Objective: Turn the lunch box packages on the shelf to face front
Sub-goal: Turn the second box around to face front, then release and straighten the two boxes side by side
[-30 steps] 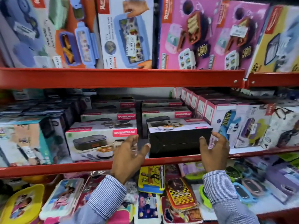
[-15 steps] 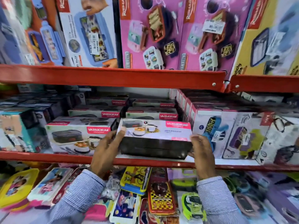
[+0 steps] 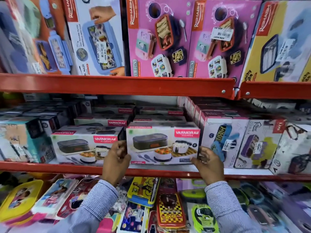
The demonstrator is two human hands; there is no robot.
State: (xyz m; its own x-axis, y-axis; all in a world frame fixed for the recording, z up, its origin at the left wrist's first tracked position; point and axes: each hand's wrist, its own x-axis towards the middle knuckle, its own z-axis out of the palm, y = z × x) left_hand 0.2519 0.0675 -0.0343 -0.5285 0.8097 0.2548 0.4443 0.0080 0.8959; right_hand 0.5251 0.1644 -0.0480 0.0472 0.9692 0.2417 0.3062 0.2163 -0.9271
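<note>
A white Varmora lunch box package stands at the front of the middle red shelf, its printed picture side facing me. My left hand grips its left end and my right hand grips its lower right corner. A second Varmora package stands just to its left, also picture side out. More Varmora packages are stacked in rows behind them.
Blue and purple lunch box packages stand close on the right, a teal box on the left. Tall pink packages fill the upper shelf. Loose colourful lunch boxes lie on the shelf below my wrists.
The package showed its dark side, then tipped with its top toward me; now it stands with the picture front facing out. Both hands stayed on its ends.
</note>
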